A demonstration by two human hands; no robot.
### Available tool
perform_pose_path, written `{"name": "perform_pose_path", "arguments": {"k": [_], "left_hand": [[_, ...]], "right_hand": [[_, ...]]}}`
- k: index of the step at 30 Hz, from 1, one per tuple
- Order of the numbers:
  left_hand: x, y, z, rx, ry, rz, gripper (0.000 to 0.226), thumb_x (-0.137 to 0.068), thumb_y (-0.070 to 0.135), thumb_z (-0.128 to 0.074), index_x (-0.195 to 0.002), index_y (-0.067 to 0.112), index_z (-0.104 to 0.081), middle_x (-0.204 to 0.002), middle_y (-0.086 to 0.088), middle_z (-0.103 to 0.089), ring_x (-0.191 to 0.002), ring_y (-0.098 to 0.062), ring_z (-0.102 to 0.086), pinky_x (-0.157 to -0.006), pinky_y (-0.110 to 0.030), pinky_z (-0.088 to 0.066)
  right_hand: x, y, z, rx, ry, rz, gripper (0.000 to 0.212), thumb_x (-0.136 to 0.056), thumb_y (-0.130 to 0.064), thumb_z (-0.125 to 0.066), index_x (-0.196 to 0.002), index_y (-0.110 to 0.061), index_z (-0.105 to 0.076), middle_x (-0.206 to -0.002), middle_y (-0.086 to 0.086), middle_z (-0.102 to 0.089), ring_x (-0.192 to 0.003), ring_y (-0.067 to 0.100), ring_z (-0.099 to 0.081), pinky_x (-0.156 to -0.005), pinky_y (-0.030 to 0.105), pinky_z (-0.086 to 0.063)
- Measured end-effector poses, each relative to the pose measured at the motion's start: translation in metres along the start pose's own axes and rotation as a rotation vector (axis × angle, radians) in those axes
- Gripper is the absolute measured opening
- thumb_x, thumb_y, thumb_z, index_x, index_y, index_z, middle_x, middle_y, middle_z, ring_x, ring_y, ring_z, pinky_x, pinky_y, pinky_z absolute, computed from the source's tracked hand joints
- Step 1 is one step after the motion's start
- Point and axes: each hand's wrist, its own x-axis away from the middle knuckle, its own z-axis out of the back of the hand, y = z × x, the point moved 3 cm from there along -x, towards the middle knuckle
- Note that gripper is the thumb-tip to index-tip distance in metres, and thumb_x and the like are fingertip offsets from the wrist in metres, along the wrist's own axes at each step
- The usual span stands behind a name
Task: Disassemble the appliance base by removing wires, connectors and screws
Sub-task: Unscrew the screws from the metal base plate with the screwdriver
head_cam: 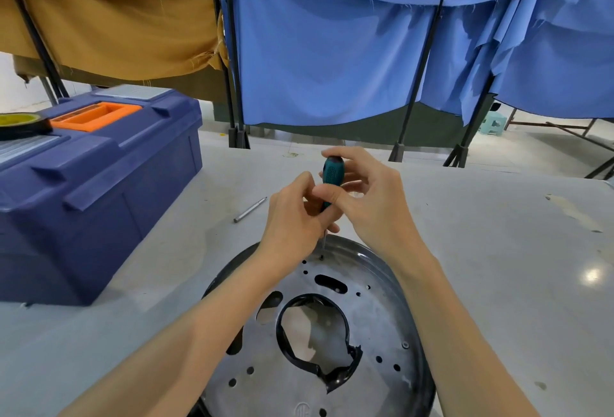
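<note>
Both your hands close on one green-handled screwdriver (330, 177), held nearly upright. Your right hand (372, 203) curls round the top of the handle. Your left hand (292, 217) pinches its lower end, just above the thin shaft. The tip sits on a small screw (321, 257) near the far edge of the round metal appliance base (375, 317). That base lies flat on the grey counter (498, 267) right in front of you, with a cracked black plastic ring (345, 373) around its central opening. A loose metal bit (251, 209) lies on the counter between your hands and the blue toolbox (99, 200), which carries a roll of tape (23, 124).
</note>
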Motion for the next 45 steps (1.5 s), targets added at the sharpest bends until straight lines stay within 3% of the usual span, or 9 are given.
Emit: {"name": "perform_pose_path", "arguments": {"k": [4, 8, 14, 21, 27, 30, 33, 38, 45], "left_hand": [[0.001, -0.001, -0.001, 0.029, -0.101, -0.011, 0.013, -0.089, 0.02, -0.067, -0.1, 0.015, -0.062, -0.083, 0.0, -0.068, -0.066, -0.015, -0.072, -0.068, -0.039, -0.061], [0.001, -0.002, -0.003, 0.085, -0.278, 0.016, 0.021, -0.101, 0.012, -0.045, -0.116, 0.015, -0.06, -0.096, 0.001, -0.072, -0.086, -0.012, -0.071, -0.08, -0.028, -0.058], [-0.002, 0.0, -0.007, -0.083, -0.262, -0.005, 0.014, -0.101, 0.013, -0.046, -0.105, 0.01, -0.059, -0.088, -0.007, -0.068, -0.072, -0.014, -0.071, -0.076, -0.042, -0.059], [-0.002, 0.002, -0.01, -0.164, -0.176, -0.059, 0.005, -0.095, 0.023, -0.058, -0.092, 0.019, -0.057, -0.078, 0.003, -0.066, -0.065, -0.008, -0.069, -0.07, -0.034, -0.06], [0.002, 0.004, -0.012, -0.209, -0.061, -0.107, 0.024, -0.089, 0.029, -0.066, -0.076, 0.029, -0.047, -0.071, 0.006, -0.065, -0.059, -0.007, -0.069, -0.064, -0.031, -0.058], [0.001, 0.002, -0.009, -0.145, -0.038, -0.055, 0.021, -0.088, 0.028, -0.068, -0.078, 0.019, -0.051, -0.074, 0.0, -0.066, -0.058, -0.009, -0.07, -0.065, -0.04, -0.059], [0.0, -0.001, -0.007, -0.08, -0.065, -0.016, 0.027, -0.087, 0.03, -0.068, -0.094, 0.006, -0.057, -0.076, 0.001, -0.066, -0.061, -0.011, -0.071, -0.067, -0.044, -0.059], [0.001, -0.006, -0.007, -0.021, -0.201, -0.012, 0.012, -0.099, 0.024, -0.05, -0.099, 0.02, -0.061, -0.079, -0.002, -0.066, -0.067, -0.014, -0.07, -0.071, -0.036, -0.06], [0.0, -0.004, -0.008, -0.137, -0.238, -0.073, 0.009, -0.099, 0.023, -0.05, -0.091, 0.024, -0.054, -0.077, 0.002, -0.067, -0.067, -0.008, -0.068, -0.067, -0.035, -0.058]], "right_hand": [[-0.001, 0.001, 0.001, 0.015, 0.087, 0.024, 0.023, -0.082, -0.021, -0.076, -0.101, -0.027, -0.065, -0.092, -0.02, -0.062, -0.088, 0.005, -0.06, -0.076, 0.012, -0.05], [-0.001, 0.005, 0.003, 0.027, 0.105, -0.003, 0.021, -0.084, -0.02, -0.074, -0.104, -0.02, -0.067, -0.089, -0.013, -0.063, -0.082, 0.007, -0.061, -0.07, 0.008, -0.049], [-0.003, 0.008, 0.007, 0.042, 0.09, -0.023, 0.019, -0.087, -0.012, -0.07, -0.105, -0.017, -0.067, -0.085, -0.014, -0.06, -0.082, 0.014, -0.06, -0.077, 0.019, -0.052], [-0.004, 0.012, 0.014, -0.103, 0.039, -0.042, 0.025, -0.085, 0.007, -0.063, -0.103, -0.009, -0.067, -0.086, 0.004, -0.069, -0.084, 0.014, -0.066, -0.081, 0.024, -0.056], [-0.004, 0.012, 0.017, -0.205, -0.051, -0.05, 0.034, -0.086, 0.015, -0.054, -0.107, -0.007, -0.068, -0.093, 0.007, -0.072, -0.085, 0.018, -0.07, -0.084, 0.029, -0.057], [-0.006, 0.011, 0.011, -0.197, -0.043, -0.07, 0.027, -0.089, 0.004, -0.059, -0.111, -0.011, -0.067, -0.101, 0.004, -0.07, -0.089, 0.017, -0.068, -0.085, 0.029, -0.057], [-0.007, 0.009, 0.01, -0.081, 0.012, -0.067, 0.024, -0.084, -0.017, -0.074, -0.108, -0.021, -0.07, -0.106, -0.001, -0.061, -0.09, 0.01, -0.061, -0.078, 0.016, -0.052], [-0.005, 0.005, 0.01, 0.016, 0.099, -0.041, 0.029, -0.083, -0.014, -0.075, -0.11, -0.019, -0.071, -0.087, -0.003, -0.05, -0.072, 0.001, -0.05, -0.075, 0.011, -0.047], [-0.003, 0.004, 0.014, -0.052, 0.065, -0.062, 0.031, -0.084, 0.001, -0.069, -0.109, -0.015, -0.071, -0.091, 0.0, -0.06, -0.084, 0.018, -0.061, -0.083, 0.033, -0.055]]}}
